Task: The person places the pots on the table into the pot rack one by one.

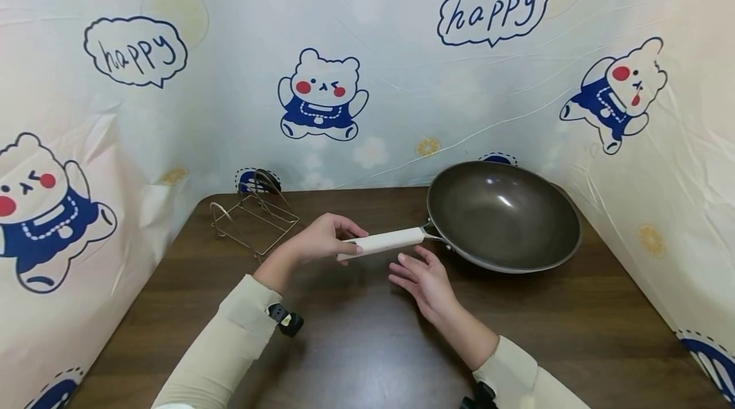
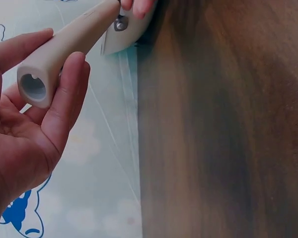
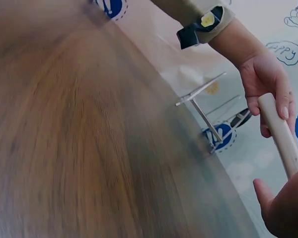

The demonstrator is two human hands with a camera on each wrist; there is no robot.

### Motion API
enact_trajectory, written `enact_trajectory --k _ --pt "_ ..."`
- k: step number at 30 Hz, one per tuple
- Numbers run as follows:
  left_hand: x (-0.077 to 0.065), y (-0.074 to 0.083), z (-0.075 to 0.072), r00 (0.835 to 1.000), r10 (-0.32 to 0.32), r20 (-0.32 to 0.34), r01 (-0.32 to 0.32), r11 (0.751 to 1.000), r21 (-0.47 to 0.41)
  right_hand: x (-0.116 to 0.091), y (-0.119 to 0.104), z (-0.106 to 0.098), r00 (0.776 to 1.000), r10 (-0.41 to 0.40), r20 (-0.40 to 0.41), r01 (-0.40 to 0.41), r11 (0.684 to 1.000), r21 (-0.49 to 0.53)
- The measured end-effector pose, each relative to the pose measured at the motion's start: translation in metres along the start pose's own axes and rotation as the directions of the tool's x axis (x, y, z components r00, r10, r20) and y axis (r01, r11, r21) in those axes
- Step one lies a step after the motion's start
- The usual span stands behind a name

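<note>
A dark wok-like frying pan [image 1: 505, 217] sits at the back right of the table, its white handle [image 1: 390, 241] pointing left. My left hand [image 1: 321, 240] pinches the free end of that handle between thumb and fingers. In the left wrist view the handle's hollow round end [image 2: 34, 87] faces the camera, with fingers on both sides. My right hand [image 1: 426, 281] is just below the handle near the pan, fingers spread and loosely bent, holding nothing. Part of the right hand [image 3: 288, 206] shows at the edge of its own wrist view.
A metal wire rack [image 1: 255, 214] with a dark round part stands at the back left, beside my left forearm. Behind the brown wooden table [image 1: 344, 345] hangs a pale cloth [image 1: 390, 77] printed with bears, which also closes in both sides.
</note>
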State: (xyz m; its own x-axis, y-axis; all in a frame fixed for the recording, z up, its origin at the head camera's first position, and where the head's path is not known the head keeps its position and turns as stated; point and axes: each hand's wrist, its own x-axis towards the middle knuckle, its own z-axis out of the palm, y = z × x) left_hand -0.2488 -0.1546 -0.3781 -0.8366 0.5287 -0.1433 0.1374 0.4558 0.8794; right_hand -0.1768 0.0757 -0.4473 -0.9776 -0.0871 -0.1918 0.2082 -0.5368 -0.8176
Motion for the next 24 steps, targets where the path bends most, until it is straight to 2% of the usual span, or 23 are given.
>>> enact_trajectory --k 8,12,14,18,21,24 --pt "-0.004 -0.003 0.009 0.998 0.009 0.056 -0.009 1.000 0.003 0.002 0.010 0.008 1.000 -0.002 -0.013 0.003 0.991 0.136" --pt "-0.007 -0.005 0.018 0.994 -0.055 0.094 0.068 0.989 -0.133 0.002 0.011 0.007 0.999 -0.004 -0.036 0.011 0.985 0.174" --pt "-0.009 -0.007 0.022 0.987 -0.097 0.127 0.124 0.967 -0.223 0.001 0.012 0.005 0.999 -0.001 -0.044 0.009 0.983 0.185" --pt "-0.011 -0.015 0.030 0.954 -0.149 0.261 0.245 0.890 -0.385 0.001 0.011 0.000 0.999 0.004 -0.042 0.006 0.973 0.231" --pt "-0.012 -0.023 0.037 0.924 -0.132 0.358 0.296 0.840 -0.455 0.002 0.011 -0.005 0.999 0.008 -0.045 0.004 0.963 0.271" --pt "-0.014 -0.029 0.046 0.914 -0.090 0.396 0.295 0.817 -0.496 0.001 0.010 -0.008 0.999 0.012 -0.045 0.001 0.961 0.277"
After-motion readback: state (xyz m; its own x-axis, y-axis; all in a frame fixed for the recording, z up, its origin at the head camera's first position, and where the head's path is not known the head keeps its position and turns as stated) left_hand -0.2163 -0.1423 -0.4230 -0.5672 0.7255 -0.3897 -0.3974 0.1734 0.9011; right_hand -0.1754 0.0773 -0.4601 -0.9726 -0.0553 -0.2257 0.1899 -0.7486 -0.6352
